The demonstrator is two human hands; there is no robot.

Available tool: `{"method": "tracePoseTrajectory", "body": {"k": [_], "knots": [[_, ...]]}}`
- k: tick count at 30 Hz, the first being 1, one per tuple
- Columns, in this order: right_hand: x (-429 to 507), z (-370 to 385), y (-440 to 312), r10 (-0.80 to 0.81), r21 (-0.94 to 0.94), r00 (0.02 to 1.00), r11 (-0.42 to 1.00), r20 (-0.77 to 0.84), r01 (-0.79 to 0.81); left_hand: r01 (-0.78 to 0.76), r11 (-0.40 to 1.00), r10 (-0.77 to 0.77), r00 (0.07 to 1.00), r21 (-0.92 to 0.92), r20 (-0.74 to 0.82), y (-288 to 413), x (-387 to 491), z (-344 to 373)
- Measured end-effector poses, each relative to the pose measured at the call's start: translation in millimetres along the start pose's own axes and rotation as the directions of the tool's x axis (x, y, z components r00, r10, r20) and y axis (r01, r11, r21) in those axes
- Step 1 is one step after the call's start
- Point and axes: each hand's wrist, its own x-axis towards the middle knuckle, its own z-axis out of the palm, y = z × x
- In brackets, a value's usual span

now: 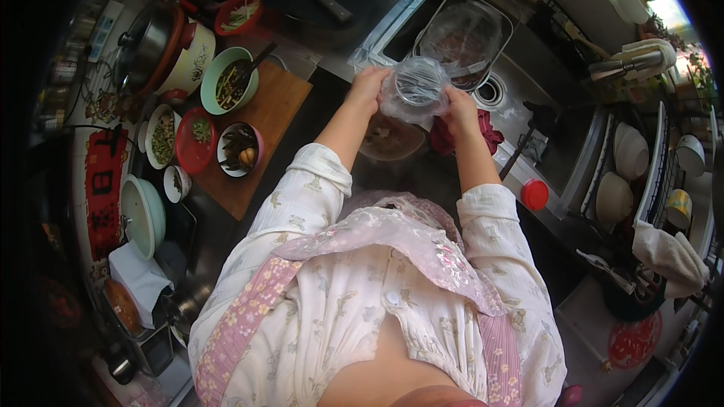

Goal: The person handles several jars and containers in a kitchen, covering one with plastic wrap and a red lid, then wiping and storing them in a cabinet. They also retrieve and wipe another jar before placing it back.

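Between both hands, over the front edge of the sink, is a round container covered in clear plastic film. My left hand grips the film and rim on one side. On the other side, my right hand pinches the crumpled film. The container's contents are hidden by glare and wrinkles. Partly below it sits a wide bowl with pale pieces inside. A dark red crumpled cloth or bag lies beside my right wrist. Behind the hands, a wire-rimmed basket in the sink holds something under clear plastic.
On the left, a wooden board bears a green bowl and a bowl of dark vegetables. A cleaver lies on a dark board behind. A red lid rests by the sink drain; dish racks stand right.
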Motion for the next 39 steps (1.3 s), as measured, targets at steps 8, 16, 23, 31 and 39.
{"method": "tracePoseTrajectory", "body": {"k": [8,16,23,31,39], "knots": [[-18.2,-10.3,17.8,-0.067,-0.154,0.995,0.987,-0.076,0.055,-0.061,0.987,0.069,0.996,-0.147,0.051,-44.9,-15.3,-4.3],[-71.6,7.4,35.1,-0.674,-0.683,0.703,0.404,0.229,0.609,-0.727,0.632,0.685,0.686,0.269,0.246,-51.9,-52.5,11.2],[-83.0,11.2,47.2,-0.588,-0.765,0.758,0.34,0.281,0.547,-0.655,0.416,0.66,0.695,0.631,0.286,-70.3,-43.4,18.3],[-173.3,-132.7,0.8,-0.849,-0.952,0.51,0.024,0.141,0.304,-0.768,-0.072,0.75,0.38,0.637,0.542,19.4,-72.7,29.0],[-205.9,-263.5,-5.7,-0.671,-0.93,0.649,0.203,-0.359,-0.305,-0.65,-0.182,0.372,0.649,0.738,0.664,45.8,-61.8,88.7]]}}
